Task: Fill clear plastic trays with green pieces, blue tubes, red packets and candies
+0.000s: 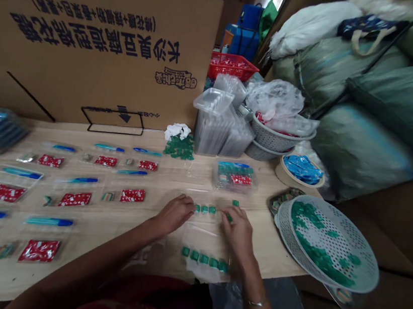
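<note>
A clear plastic tray (203,235) lies in front of me. A row of small green square pieces (204,209) runs between my hands, and another row of green squares (204,259) lies along its near side. My left hand (174,214) is closed, its fingertips at the row's left end; what they pinch, if anything, is hidden. At the right end, my right hand (239,232) pinches a green square piece (229,217). One loose green square (235,203) sits just beyond the right fingers.
Clear boxes with blue pens and red packets (132,195) cover the left. A filled clear box (236,177) stands beyond my hands, near stacked clear containers (212,125) and a green pile (179,146). To the right is a white colander (335,242); a large carton (98,49) stands behind.
</note>
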{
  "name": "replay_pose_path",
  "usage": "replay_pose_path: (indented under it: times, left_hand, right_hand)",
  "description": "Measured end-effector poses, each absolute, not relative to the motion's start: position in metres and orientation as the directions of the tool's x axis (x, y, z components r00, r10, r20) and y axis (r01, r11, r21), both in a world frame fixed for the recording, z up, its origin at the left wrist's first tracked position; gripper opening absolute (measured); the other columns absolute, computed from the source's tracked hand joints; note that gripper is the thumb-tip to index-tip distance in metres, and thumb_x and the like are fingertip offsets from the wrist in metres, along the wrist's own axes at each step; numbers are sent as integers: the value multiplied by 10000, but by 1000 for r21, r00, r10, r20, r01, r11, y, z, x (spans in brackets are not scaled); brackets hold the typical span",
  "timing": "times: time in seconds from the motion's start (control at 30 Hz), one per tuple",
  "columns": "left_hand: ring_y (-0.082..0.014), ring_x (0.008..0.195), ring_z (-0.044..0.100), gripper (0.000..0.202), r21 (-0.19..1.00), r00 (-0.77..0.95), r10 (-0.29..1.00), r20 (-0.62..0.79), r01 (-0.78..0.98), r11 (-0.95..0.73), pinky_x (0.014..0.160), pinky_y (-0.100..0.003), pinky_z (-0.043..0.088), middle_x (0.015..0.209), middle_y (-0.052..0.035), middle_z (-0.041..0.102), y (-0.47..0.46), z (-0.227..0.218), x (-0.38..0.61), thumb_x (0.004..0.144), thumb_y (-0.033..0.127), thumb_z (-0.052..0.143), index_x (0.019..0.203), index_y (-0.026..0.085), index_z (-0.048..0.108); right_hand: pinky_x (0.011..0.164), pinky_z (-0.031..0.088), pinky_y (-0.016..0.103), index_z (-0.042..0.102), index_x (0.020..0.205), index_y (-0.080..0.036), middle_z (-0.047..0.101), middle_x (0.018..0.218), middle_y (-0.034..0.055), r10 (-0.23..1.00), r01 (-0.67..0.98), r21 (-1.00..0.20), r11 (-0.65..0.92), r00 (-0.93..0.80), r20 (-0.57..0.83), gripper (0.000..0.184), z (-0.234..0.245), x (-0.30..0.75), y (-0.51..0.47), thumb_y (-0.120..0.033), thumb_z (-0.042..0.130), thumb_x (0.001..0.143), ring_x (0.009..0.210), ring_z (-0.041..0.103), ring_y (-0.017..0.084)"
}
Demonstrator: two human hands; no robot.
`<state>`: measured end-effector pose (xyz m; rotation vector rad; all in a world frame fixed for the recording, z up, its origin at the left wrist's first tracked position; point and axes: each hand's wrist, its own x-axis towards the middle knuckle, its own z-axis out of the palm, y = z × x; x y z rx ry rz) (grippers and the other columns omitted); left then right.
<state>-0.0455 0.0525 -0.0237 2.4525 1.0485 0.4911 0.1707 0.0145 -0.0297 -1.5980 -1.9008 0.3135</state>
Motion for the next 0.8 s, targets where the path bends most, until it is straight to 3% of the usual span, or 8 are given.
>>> replay_pose_path:
  times: [0.13, 0.27, 0.43, 0.57, 0.7, 0.8]
  left_hand:
    - [-156, 809, 560, 197, 591, 633, 764, 121, 573, -568, 750, -264, 445, 824, -47, 609, 62, -35, -46, 842, 88, 444, 778, 166, 613]
    - [-159, 780, 542, 193, 606, 633, 761, 141, 552, -572, 718, -262, 431, 788, -43, 582, 60, -40, -48, 832, 87, 442, 735, 169, 588]
    - [-168, 762, 518, 210, 616, 584, 798, 149, 577, -537, 727, -277, 416, 753, -37, 565, 56, -41, -46, 807, 67, 456, 657, 181, 550]
    - [-178, 758, 526, 156, 666, 530, 832, 163, 563, -489, 788, -316, 408, 693, -26, 577, 58, -41, -47, 759, 73, 530, 655, 181, 572]
    - [-214, 922, 538, 89, 780, 445, 874, 196, 470, -413, 862, -364, 406, 885, -65, 629, 45, -28, -45, 689, 117, 626, 751, 180, 637]
    - [-195, 847, 582, 163, 963, 378, 922, 88, 205, -176, 782, -335, 459, 879, -72, 650, 26, -15, -38, 725, 255, 639, 856, 157, 652]
  right_hand:
    - [731, 449, 321, 637, 861, -195, 640, 873, 56, 980, 754, -652, 77, 63, 189, 183, -43, 205, 10, -251, 479, 789, 804, 591, 197]
    - [618, 425, 285, 608, 748, -188, 621, 705, 16, 985, 670, -742, -21, 142, 100, 121, -50, 210, 17, -272, 523, 730, 637, 564, 167]
    - [560, 419, 271, 590, 680, -177, 587, 625, -1, 969, 293, -954, -64, 247, 11, 197, -42, 200, 17, -365, 639, 645, 574, 515, 143]
    - [534, 411, 250, 600, 702, -176, 567, 612, -15, 985, 54, -993, -103, 146, -94, 258, -28, 184, 2, -404, 695, 629, 545, 491, 119]
    - [544, 403, 234, 594, 700, -177, 558, 624, -17, 995, 59, -998, -34, 96, -29, 238, -15, 157, -11, -394, 683, 664, 566, 488, 115]
    - [552, 405, 227, 601, 725, -176, 561, 624, -17, 998, 126, -992, 30, 49, 37, 183, -11, 136, -15, -352, 645, 706, 572, 495, 114]
